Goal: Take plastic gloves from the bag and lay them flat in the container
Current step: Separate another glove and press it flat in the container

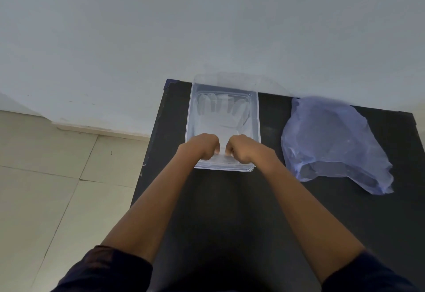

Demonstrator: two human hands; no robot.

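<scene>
I see one clear plastic glove (219,117) lying flat in the transparent rectangular container (189,117) at centre frame; my left hand (201,145) and right hand (243,148) pinch its cuff. Whether the crumpled blue plastic bag (331,140) at right holds more, I can't tell.

Black matte table (230,211) was pushed against a plain pale grey-white wall (161,27), few small scuffs on it. Table's far-left corner (169,83) showed a blue-ish edge. Left of the table: beige floor tiles (46,176) with dark grout lines, light skirting strip (101,129) along the wall base. Lighting was soft and even, no hard shadows, slight sheen on the tabletop.
</scene>
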